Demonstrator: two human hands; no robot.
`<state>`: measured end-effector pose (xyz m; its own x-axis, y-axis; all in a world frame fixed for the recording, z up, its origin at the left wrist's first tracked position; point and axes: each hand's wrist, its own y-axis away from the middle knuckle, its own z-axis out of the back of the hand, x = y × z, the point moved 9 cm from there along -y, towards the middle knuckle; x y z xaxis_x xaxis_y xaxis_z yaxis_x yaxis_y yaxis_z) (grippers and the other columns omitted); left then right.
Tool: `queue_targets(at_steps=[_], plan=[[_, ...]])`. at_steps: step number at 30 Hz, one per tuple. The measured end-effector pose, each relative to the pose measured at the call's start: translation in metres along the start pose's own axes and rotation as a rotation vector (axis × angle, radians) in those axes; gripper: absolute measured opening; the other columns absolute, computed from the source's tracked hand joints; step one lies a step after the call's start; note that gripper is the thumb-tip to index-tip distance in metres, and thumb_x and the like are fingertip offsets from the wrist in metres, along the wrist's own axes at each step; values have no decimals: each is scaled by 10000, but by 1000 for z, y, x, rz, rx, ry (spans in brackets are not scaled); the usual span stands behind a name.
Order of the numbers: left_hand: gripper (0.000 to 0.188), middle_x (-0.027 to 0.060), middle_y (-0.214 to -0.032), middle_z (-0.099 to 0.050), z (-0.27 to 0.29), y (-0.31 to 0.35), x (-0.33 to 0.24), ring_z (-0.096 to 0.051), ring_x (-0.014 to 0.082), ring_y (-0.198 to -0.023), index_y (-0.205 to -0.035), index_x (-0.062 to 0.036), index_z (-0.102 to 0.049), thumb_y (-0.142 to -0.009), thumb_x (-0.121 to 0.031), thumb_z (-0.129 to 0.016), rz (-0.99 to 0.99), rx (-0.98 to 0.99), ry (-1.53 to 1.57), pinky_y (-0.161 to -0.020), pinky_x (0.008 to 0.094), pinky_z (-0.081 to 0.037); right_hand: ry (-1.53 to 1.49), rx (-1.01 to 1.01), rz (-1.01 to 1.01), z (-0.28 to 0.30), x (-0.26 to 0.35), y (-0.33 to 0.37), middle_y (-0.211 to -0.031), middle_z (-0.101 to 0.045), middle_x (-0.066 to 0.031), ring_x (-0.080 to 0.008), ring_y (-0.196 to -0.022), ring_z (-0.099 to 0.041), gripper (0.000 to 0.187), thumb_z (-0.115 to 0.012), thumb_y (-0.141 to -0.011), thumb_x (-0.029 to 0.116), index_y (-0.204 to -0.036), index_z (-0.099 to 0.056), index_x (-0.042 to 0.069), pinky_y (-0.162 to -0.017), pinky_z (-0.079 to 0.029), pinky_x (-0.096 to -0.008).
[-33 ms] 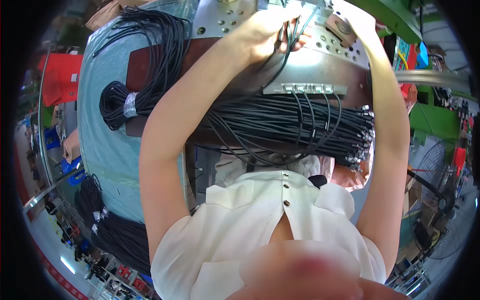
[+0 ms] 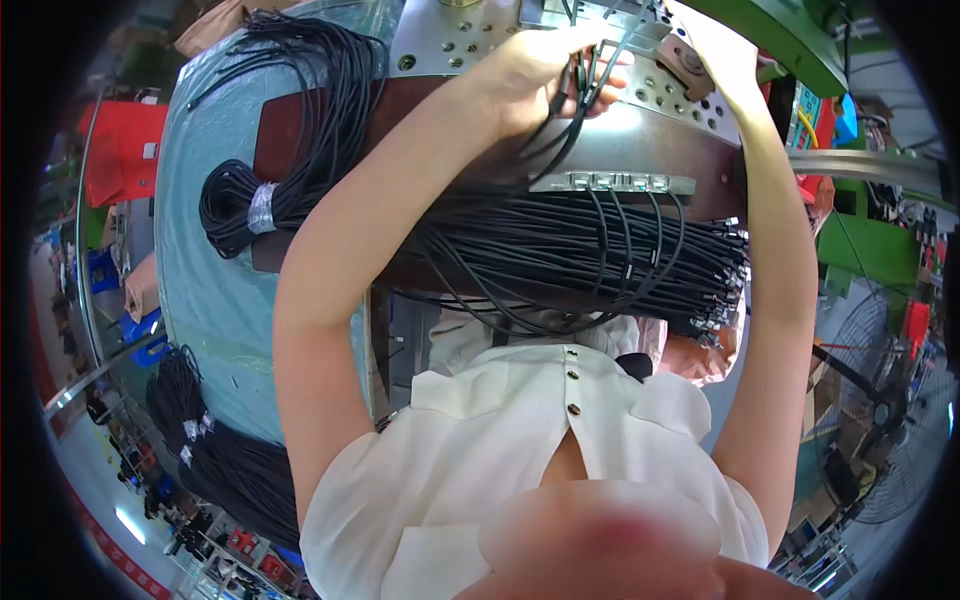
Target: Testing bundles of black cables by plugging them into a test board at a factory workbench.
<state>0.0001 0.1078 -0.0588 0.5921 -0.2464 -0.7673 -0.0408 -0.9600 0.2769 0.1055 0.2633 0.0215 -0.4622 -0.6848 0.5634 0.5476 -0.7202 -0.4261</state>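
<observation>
Left hand (image 2: 535, 80) stretched forward, curled around black cables (image 2: 571, 134)

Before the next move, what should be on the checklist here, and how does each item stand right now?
1. Left hand has its fingers around black cables: ok.
2. Right hand fully in view: not ok; the upper edge of the picture cuts it off.
3. Right hand's grip on anything: cannot tell; its fingertips are out of sight.
4. Cables leading out of the silver strip fully seated: cannot tell; too small to judge.
5. Large cable bundle lying on the person's side of the strip, connector ends grouped at the right: ok.
6. Clear tape around the looped cables at the left: ok, in place.
</observation>
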Motion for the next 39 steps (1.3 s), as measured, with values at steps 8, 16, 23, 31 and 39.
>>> queue_targets(at_steps=[8, 16, 23, 31, 39], plan=[[244, -88, -493, -302, -18, 90, -22, -244, 32, -398, -743, -118, -431, -985, -149, -445, 27, 14, 80, -391, 207, -222, 119, 227, 61, -16, 19, 40, -868, -681, -71, -154, -709, -569, 362, -618, -895, 335, -974, -679, -13, -676, -462, -295], [176, 2, -589, -323, 296, 293, -255, -369, 126, -553, -752, -63, -426, -927, -85, -421, -903, -655, -12, -558, 290, -361, -101, 293, 388, -31, 106, 91, -723, -605, -80, -186, -635, -555, 189, -642, -834, 181, -815, -607, -3, -648, -458, -294], [501, 169, -1041, -675, 314, 329, -200, -641, 249, -962, -1207, -22, -616, -1007, -423, -392, 1, -1551, -1154, -877, 355, -481, 176, 73, 465, -6, 89, 124, -989, -644, -68, -274, -958, -600, 281, -734, -790, 278, -999, -673, 101, -835, -491, -366], [486, 101, -962, -705, -1, 147, 53, -649, 126, -777, -1182, 35, -612, -1029, -379, -407, 478, 57, -718, -720, 256, -524, -44, 417, 331, -19, 93, 175, -937, -646, -67, -260, -882, -629, 251, -693, -817, 141, -1066, -675, 108, -746, -518, -351], [428, 115, -811, -651, -22, 68, 26, -589, 147, -598, -1074, 65, -575, -998, -347, -487, 259, -25, 186, -529, 297, -453, 181, 47, 505, -34, 98, 46, -964, -690, -155, -251, -869, -657, 206, -577, -906, 160, -989, -700, 17, -780, -512, -379]])
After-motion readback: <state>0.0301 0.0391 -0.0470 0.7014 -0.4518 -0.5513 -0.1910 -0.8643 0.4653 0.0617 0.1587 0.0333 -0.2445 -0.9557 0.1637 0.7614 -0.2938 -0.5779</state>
